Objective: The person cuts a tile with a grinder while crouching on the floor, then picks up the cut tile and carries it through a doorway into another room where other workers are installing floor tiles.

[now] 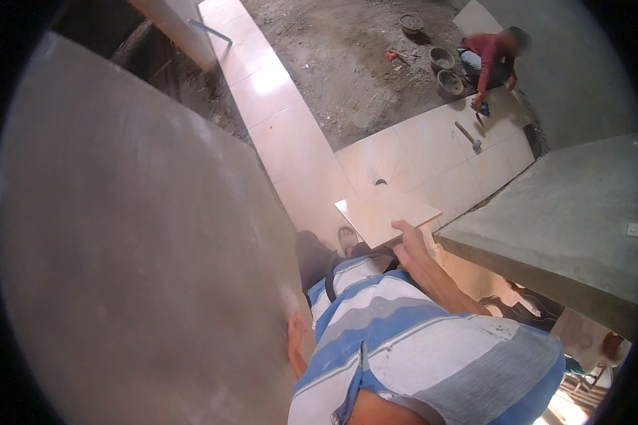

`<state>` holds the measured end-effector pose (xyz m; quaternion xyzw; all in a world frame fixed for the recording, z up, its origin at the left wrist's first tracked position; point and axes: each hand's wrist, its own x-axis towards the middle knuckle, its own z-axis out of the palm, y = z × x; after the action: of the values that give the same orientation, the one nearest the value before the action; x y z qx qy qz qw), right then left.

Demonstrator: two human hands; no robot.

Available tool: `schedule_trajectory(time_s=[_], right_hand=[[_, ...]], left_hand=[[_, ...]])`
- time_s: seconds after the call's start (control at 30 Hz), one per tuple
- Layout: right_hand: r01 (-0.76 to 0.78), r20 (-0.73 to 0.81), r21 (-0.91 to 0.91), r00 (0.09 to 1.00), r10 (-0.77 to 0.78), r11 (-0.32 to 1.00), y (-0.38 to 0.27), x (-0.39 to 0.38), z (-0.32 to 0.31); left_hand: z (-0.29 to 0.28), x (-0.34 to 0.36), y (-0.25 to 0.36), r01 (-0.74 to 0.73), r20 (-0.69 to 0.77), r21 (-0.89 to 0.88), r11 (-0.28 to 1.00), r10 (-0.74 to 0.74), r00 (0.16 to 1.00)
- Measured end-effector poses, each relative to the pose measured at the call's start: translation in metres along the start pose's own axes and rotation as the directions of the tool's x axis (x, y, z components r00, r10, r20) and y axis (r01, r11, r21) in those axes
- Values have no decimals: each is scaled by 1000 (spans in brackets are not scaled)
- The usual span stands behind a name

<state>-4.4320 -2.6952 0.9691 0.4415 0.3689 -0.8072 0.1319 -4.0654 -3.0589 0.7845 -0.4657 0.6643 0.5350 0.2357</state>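
Observation:
A square, glossy cream floor tile point(384, 215) is held by one edge in my right hand point(411, 241). The thumb lies on its top face, and the fingers beneath are mostly hidden. The tile is raised in front of my body, above the tiled floor point(443, 188). Down by the grey plastered wall on my left point(156, 234), my left hand point(296, 330) rests against the surface with its fingers extended; I see nothing held in it.
A tiled strip point(280, 142) runs ahead beside bare soil point(347, 64). At the far right, a co-worker in a red top point(483, 51) crouches, holding a hand tool. A mallet point(468, 136) lies nearby, with several buckets point(449, 83) behind. A concrete slab point(553, 205) juts out right.

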Motion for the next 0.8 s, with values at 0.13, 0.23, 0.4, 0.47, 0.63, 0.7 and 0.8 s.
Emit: schedule_trajectory(time_s=[0.13, 0.23, 0.4, 0.47, 0.63, 0.7, 0.8], right_hand=[[60, -58, 104, 997, -54, 993, -32, 64, 70], [95, -112, 197, 991, -74, 976, -45, 127, 110], [318, -266, 246, 930, -252, 916, -104, 183, 194], [337, -298, 212, 916, -267, 918, -108, 211, 199], [438, -419, 476, 875, -242, 763, -179, 238, 253], [496, -440, 520, 853, -280, 696, -210, 252, 259], [542, -482, 494, 822, -304, 680, -233, 305, 243]], left_hand=[[-7, 41, 53, 150, 57, -69, 986, -146, 988], [-32, 100, 119, 168, 55, -44, 985, -166, 985], [-62, 239, 283, 51, 107, -2, 999, -50, 993], [-90, 285, 358, -3, 85, 47, 999, -1, 996], [-86, 382, 554, -153, 135, 109, 982, 138, 981], [-77, 405, 609, -197, 172, 125, 972, 175, 970], [-57, 436, 661, -204, 219, 185, 961, 162, 962]])
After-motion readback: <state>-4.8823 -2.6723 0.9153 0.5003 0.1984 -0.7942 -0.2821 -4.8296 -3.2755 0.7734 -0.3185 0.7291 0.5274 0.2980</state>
